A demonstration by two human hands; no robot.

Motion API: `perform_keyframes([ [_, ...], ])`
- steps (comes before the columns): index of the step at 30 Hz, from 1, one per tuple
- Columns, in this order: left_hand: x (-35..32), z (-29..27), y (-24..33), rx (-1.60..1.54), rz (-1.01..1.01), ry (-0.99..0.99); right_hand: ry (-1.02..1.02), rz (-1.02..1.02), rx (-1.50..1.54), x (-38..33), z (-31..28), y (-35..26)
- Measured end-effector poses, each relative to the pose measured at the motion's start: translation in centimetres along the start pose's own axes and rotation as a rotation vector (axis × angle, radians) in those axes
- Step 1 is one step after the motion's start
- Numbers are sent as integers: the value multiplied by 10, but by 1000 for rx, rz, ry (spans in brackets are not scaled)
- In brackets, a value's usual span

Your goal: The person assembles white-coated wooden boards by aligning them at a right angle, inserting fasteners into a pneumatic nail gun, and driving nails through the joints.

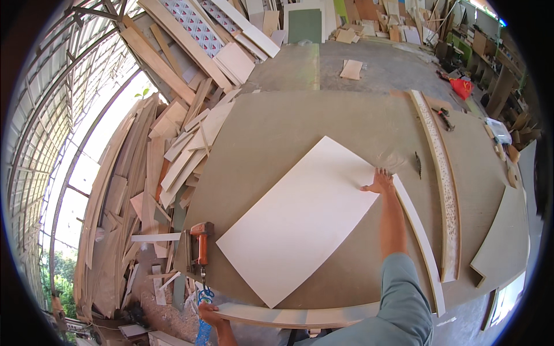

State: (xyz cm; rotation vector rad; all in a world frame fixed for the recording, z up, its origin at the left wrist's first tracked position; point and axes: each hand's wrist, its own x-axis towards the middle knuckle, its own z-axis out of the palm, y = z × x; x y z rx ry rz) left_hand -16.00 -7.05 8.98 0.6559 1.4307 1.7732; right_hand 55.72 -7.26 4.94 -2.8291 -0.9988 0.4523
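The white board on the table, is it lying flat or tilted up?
Flat: the white board rests on the worktable, the right hand at its corner.

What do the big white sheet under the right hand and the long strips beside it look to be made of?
The white sheet looks like laminated or painted board: smooth, matte, even white, with straight cut edges. The strip by the right hand, the white strip, seems the same stock. The speckled strip looks like raw particleboard, though I can't be sure.

I see a plain white panel on a dull brown worktable. At near left lies an orange nail gun; far right, a red bag. My sleeve is grey-green.
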Motion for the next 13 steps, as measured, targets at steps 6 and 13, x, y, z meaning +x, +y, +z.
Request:
perform_keyframes([
  [6,-26,16,24,8,-81,49,-59,-19,-210,-17,0,31],
  [13,-12,37,3,-89,-92,-69,-105,65,-88,-118,-3,49],
])
